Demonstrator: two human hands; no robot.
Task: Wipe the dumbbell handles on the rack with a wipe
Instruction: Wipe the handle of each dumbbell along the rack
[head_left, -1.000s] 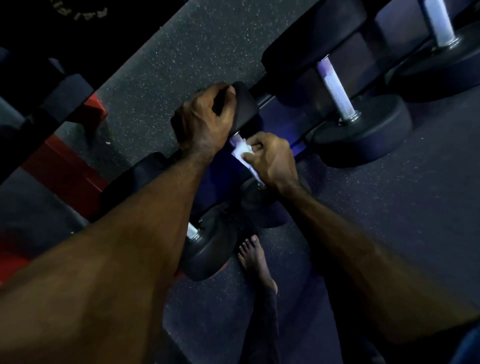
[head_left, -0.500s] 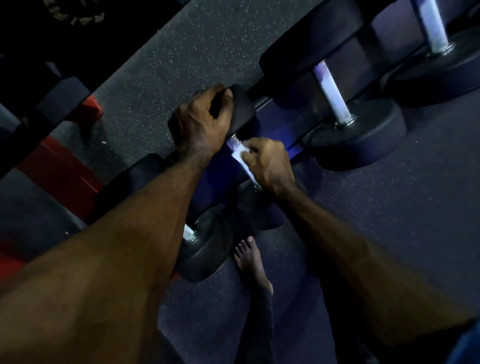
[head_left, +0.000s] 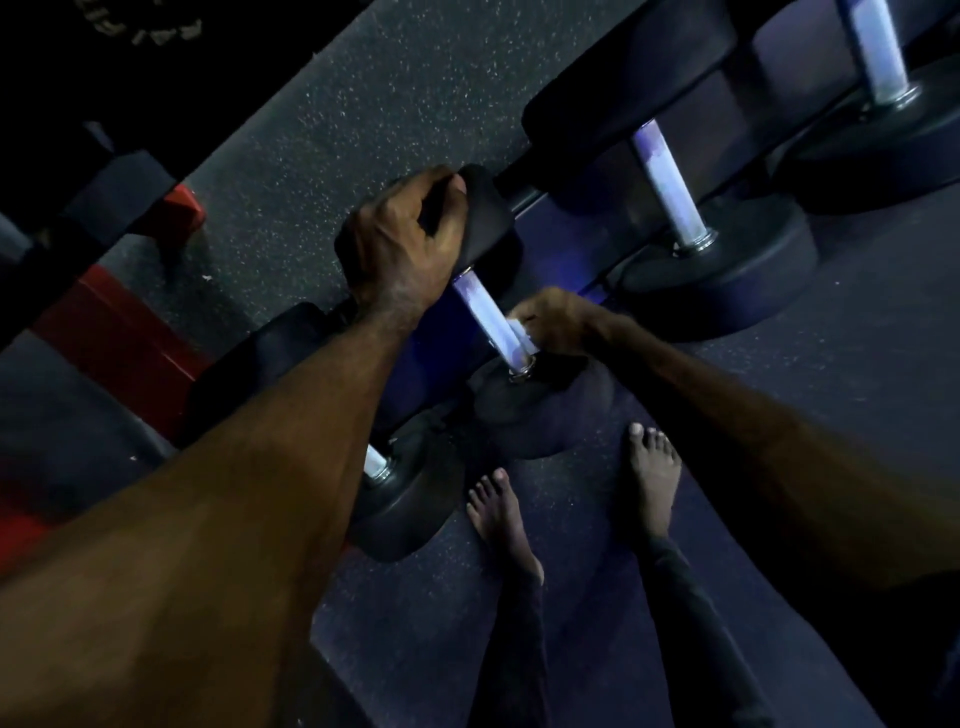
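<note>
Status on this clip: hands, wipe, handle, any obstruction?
Left hand grips the black dumbbell's upper head. Right hand pinches the small white wipe against the lower end of the shiny metal handle. Nothing blocking the handle.

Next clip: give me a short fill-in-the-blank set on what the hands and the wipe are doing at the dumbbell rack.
1. The left hand grips the upper ____ of the dumbbell being cleaned.
2. The right hand holds the white wipe against the ____ end of the handle.
3. On the floor below the rack, the person's two feet are ____.

Missing words: head; lower; bare
</note>
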